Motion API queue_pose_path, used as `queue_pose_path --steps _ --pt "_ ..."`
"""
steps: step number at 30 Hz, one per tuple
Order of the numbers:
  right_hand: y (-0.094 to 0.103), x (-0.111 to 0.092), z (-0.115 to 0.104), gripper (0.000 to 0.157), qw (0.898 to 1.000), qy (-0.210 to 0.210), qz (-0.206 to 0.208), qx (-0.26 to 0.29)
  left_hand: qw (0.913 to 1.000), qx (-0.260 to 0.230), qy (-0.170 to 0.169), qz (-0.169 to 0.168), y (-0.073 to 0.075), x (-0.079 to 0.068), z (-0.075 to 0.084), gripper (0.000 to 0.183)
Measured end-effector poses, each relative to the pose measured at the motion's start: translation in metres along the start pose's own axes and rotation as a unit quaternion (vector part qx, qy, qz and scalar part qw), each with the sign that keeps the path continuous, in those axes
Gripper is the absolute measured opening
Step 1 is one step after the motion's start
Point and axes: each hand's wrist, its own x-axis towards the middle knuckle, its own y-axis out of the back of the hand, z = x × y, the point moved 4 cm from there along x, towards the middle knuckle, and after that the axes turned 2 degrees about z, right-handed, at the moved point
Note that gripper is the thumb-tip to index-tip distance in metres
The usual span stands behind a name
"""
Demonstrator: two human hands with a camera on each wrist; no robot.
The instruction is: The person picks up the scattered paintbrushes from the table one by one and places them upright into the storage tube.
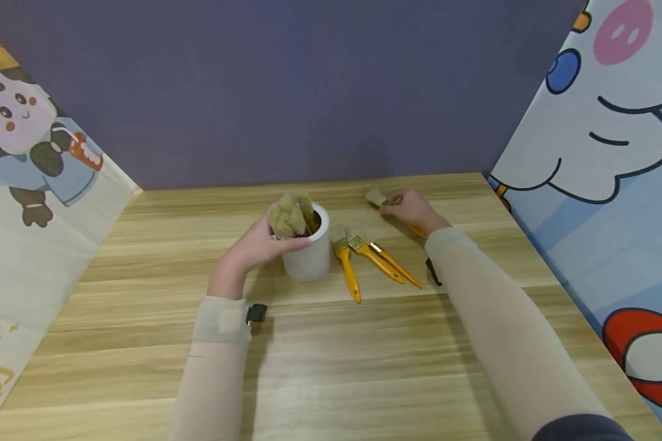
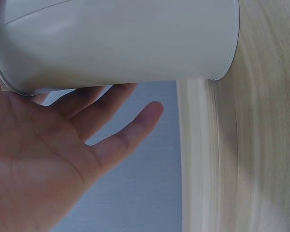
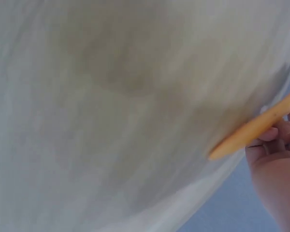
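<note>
A white cylindrical pot (image 1: pixel 307 260) stands upright on the table, with a bushy tan clump (image 1: pixel 288 216) and some brush parts showing at its mouth. My left hand (image 1: pixel 262 244) holds the pot near its rim, thumb over the front and fingers behind; the left wrist view shows the fingers against the pot's far side. Farther right, my right hand (image 1: pixel 414 210) pinches a flat paintbrush (image 1: pixel 376 197) low over the table, its bristles toward the left. The orange handle (image 3: pixel 253 128) slants under the hand in the right wrist view.
Between the hands lie a paintbrush (image 1: pixel 349 269), a wider paintbrush (image 1: pixel 377 257) and a slim paintbrush (image 1: pixel 397 263), all with orange handles. A dark purple panel (image 1: pixel 309 92) rises behind the wooden table (image 1: pixel 364 367). Cartoon-printed panels stand at both sides.
</note>
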Motion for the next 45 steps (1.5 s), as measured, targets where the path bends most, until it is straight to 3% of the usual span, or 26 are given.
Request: queue_pose_path --steps 8,15,23,28,34,41,45 --pt "0.025 -0.009 -0.005 0.059 1.0 -0.011 -0.01 0.024 0.9999 0.006 -0.007 -0.005 -0.002 0.003 0.001 0.104" --pt "0.059 -0.014 -0.015 0.055 0.998 0.033 0.055 0.006 0.9999 0.012 -0.005 -0.008 -0.005 0.006 0.003 0.106" --pt "0.092 -0.029 -0.047 0.07 0.993 0.047 0.096 0.041 0.9999 0.012 -0.003 -0.008 -0.007 0.007 0.003 0.108" --pt "0.105 -0.047 -0.076 0.064 0.986 0.082 0.121 0.08 0.9999 0.011 -0.001 -0.007 -0.006 0.005 0.001 0.107" --pt "0.11 -0.074 -0.114 0.06 0.974 0.133 0.142 0.115 0.9999 0.011 0.004 -0.002 -0.004 0.002 0.0 0.107" --pt "0.097 -0.111 -0.16 0.056 0.965 0.19 0.125 0.128 0.9999 0.013 0.007 0.001 -0.001 -0.001 -0.002 0.107" --pt "0.092 -0.132 -0.181 0.047 0.952 0.239 0.132 0.138 0.9999 0.013 -0.006 -0.004 -0.001 -0.001 -0.002 0.104"
